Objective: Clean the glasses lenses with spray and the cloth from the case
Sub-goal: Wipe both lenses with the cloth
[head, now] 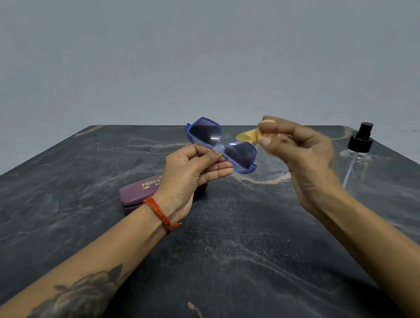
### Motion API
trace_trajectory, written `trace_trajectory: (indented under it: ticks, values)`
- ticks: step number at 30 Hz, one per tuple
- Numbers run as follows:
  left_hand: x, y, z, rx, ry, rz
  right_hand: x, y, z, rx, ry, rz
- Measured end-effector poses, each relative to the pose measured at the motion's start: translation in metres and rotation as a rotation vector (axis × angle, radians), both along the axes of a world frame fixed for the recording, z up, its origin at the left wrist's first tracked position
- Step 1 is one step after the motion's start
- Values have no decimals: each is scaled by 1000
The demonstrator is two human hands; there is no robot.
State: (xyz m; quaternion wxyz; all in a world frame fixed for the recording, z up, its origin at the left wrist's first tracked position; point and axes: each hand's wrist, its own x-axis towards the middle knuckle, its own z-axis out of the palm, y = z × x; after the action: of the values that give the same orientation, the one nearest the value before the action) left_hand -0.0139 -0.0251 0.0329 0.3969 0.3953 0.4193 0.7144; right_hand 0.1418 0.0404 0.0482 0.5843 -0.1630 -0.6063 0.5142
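Blue-framed glasses with dark tinted lenses are held up above the table. My left hand pinches them at the bridge, lenses facing me. My right hand pinches a small yellow cloth just above and right of the right lens, slightly blurred; I cannot tell whether the cloth touches the lens. A clear spray bottle with a black pump top stands at the far right of the table, apart from both hands. The purple glasses case lies shut on the table beneath my left wrist.
The dark marble table fills the lower view; its far edge runs just behind the glasses and the bottle. A plain grey wall stands behind it.
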Motion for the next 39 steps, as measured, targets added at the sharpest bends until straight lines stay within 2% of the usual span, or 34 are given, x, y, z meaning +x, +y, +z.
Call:
trace_trajectory:
  ticks: [8, 10, 13, 19, 24, 30, 39]
  values:
    - [1, 1, -1, -11, 23, -8, -7, 1, -16, 738, -432, -652]
    - [2, 0, -1, -10, 28, -16, -9, 4, -21, 837, -515, -727]
    - [3, -1, -2, -7, 42, -28, -13, 5, -26, 940, -534, -686]
    - [0, 0, -3, 0, 31, -21, -10, 5, -26, 1028, -534, -536]
    - [-2, 1, -2, -17, 10, -1, -3, 13, -26, 1043, -551, -596]
    - [0, 1, -2, -16, 44, -19, -7, 14, -24, 961, -518, -692]
    - [0, 0, -3, -10, 42, -13, -10, 9, -27, 1102, -592, -557]
